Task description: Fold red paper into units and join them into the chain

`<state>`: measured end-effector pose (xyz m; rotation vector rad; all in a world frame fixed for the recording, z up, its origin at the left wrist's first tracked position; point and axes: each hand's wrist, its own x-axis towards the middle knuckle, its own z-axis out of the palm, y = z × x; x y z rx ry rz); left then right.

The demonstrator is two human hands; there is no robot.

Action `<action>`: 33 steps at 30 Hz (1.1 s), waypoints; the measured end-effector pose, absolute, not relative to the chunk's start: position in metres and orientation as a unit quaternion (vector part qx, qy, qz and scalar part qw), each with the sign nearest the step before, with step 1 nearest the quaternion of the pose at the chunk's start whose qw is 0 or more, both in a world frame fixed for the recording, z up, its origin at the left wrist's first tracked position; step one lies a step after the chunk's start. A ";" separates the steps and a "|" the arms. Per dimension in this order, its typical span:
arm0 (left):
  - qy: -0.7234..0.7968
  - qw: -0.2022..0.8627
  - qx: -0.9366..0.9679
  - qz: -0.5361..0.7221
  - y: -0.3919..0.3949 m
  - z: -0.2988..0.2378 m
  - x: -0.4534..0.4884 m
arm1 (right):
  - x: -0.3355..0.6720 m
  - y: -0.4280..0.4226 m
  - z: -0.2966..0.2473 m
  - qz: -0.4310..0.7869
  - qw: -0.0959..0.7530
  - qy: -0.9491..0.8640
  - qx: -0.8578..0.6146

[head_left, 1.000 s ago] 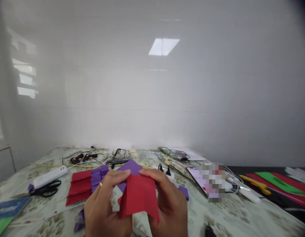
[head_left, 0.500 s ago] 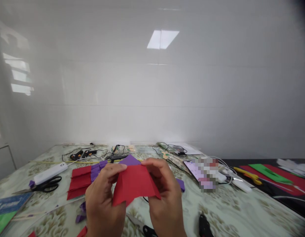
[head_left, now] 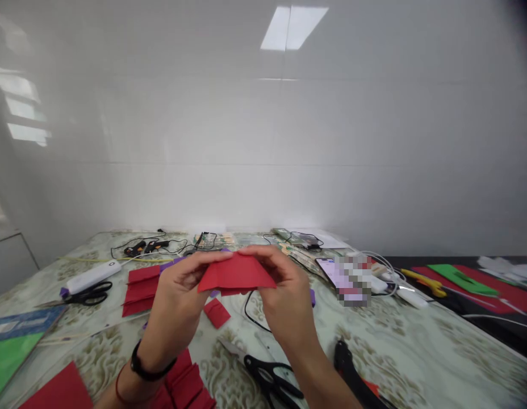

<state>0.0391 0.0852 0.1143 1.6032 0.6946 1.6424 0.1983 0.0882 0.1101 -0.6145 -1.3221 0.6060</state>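
Both hands hold a folded red paper piece in front of me, above the table. My left hand grips its left side, thumb below and fingers along the top edge. On the right side my right hand pinches it in the same way. A bit of purple shows just behind its top edge. Below the hands lie a small red paper piece and black-handled scissors. Folded red pieces are stacked near my left wrist, and more red folded paper with purple parts lies beyond the left hand.
Left on the patterned tablecloth are a white power strip, a second pair of scissors and a blue-green packet. A phone, white cables and yellow-handled scissors lie right. A black tool sits front right.
The red paper has tipped so its face looks flatter, and most of the purple behind it is now hidden. My view has tilted down, showing more of the near table.
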 end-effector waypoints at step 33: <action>0.327 0.251 0.687 0.598 0.069 0.130 0.029 | 0.226 0.075 0.128 0.246 0.568 -0.711 -0.333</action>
